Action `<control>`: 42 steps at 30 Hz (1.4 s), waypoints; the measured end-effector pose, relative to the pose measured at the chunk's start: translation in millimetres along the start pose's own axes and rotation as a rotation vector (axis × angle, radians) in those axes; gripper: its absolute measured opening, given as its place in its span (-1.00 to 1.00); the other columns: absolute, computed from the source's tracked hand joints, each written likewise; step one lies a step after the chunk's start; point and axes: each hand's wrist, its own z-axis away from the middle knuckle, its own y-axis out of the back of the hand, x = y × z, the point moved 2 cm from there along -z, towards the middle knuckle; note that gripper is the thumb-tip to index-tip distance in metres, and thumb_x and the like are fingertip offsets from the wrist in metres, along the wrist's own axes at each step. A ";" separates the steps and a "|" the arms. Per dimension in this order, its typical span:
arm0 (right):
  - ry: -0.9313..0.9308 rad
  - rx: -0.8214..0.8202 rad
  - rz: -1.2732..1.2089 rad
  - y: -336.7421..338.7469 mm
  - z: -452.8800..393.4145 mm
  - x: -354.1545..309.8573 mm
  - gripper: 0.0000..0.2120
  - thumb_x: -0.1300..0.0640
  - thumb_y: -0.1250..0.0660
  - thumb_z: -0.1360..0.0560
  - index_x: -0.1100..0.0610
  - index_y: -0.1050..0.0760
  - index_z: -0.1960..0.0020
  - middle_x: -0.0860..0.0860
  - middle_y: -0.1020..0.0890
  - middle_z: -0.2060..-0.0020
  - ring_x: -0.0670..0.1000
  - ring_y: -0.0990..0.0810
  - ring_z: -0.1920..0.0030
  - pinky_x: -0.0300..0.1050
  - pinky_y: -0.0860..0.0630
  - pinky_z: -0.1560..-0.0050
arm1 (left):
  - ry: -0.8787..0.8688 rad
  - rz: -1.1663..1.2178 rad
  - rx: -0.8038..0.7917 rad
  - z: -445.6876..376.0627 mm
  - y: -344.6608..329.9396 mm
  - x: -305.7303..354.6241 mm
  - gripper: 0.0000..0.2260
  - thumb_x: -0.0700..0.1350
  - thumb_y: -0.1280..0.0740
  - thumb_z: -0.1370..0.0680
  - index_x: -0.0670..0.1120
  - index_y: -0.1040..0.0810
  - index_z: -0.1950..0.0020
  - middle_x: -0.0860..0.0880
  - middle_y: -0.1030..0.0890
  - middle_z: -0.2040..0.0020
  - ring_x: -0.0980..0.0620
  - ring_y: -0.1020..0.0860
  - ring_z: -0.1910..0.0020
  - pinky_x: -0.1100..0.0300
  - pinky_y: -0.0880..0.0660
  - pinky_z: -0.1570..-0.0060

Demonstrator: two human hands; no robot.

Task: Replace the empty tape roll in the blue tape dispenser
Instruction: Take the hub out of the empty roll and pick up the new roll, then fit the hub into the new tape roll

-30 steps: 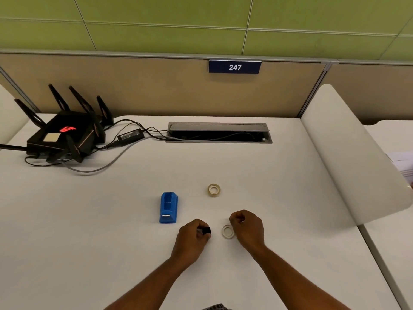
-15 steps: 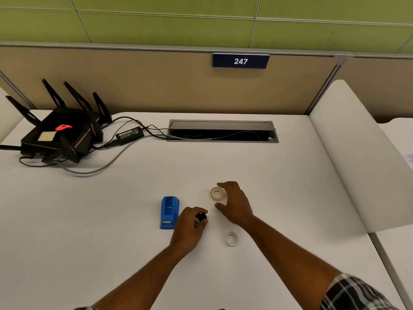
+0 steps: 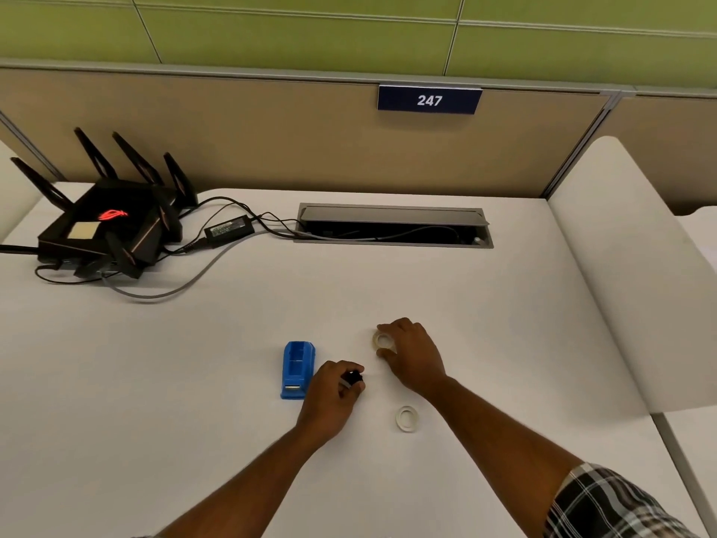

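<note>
Hands sit right of the blue tape dispenser (image 3: 298,368): the left hand (image 3: 331,398), just beside it, pinches a small black spindle (image 3: 352,377); the right hand (image 3: 413,359) grips the tape roll (image 3: 382,340) farther right. An empty white core (image 3: 406,418) lies nearer the person.

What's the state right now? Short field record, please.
left hand: pinches a small black hub, just right of the dispenser
right hand: fingers and thumb around the tape roll on the table
dispenser: blue, on the table, no roll in it
empty ring: lies flat, untouched, nearer the person than the tape roll
background: router, far left
</note>
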 end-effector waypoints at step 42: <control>-0.170 -0.010 -0.919 -23.9 92.0 -104.1 -0.67 0.17 -0.40 -0.58 -0.12 -0.59 -0.29 0.01 -0.70 -0.06 0.05 -0.75 0.00 0.03 -0.71 -0.11 | 0.026 0.372 0.097 58.1 103.2 6.8 -0.71 -0.30 -0.46 -0.47 -0.01 -0.63 -0.13 -0.05 -0.67 -0.13 0.01 -0.66 -0.06 0.18 -0.56 -0.16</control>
